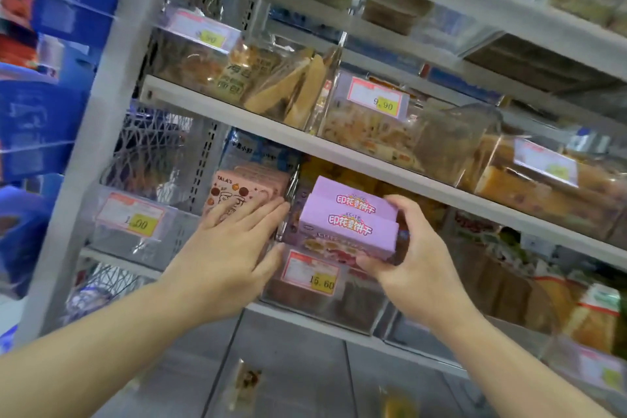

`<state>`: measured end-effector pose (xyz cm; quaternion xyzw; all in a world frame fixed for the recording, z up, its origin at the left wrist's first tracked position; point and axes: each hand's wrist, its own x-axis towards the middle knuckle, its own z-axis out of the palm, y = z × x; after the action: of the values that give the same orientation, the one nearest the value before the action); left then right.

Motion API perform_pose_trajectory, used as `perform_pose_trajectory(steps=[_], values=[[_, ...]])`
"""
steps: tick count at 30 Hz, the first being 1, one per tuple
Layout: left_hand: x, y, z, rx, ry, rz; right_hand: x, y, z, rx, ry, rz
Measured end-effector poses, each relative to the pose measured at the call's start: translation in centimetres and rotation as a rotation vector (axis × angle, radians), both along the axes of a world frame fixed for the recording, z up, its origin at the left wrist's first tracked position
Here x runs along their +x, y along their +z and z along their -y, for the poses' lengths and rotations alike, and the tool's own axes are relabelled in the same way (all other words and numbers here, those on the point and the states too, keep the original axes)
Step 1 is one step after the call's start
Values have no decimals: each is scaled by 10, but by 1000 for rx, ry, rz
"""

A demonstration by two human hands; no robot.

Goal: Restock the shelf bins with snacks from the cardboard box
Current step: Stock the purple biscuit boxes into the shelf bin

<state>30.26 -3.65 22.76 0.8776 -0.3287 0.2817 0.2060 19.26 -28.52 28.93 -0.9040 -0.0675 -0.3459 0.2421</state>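
Gripping the front purple biscuit box point(346, 231) in my right hand point(417, 265) to seat it in the clear bin point(325, 302), my flat, open left hand point(234, 248) braces the pink boxes point(244, 193) alongside.

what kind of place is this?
Most likely a shop's snack aisle: grey metal shelving lined with clear plastic bins of packaged snacks, each with a price tag. The right hand holds purple biscuit boxes at one bin.

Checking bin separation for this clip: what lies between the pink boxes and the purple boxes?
In the head view, a clear bin wall stands between the pink boxes and the purple boxes; the left hand lies flat across it.
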Motion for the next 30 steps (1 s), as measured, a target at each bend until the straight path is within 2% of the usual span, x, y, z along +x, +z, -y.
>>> perform_pose_trajectory(steps=[3,7,15,22,27,30], values=[[1,-3,-1,-5,-10,0,24,12,3,-29,-89,-62],[3,-6,-1,-27,-22,14,59,31,-1,-166,-194,-105],[3,-8,0,-46,-27,50,126,37,11,-421,-387,-390],[3,-10,0,-61,-33,40,139,39,18,-403,-418,-395],[3,-12,1,-65,-20,39,135,47,14,-409,-433,-482],[3,-12,1,-80,-31,26,138,43,8,-344,-386,-473]])
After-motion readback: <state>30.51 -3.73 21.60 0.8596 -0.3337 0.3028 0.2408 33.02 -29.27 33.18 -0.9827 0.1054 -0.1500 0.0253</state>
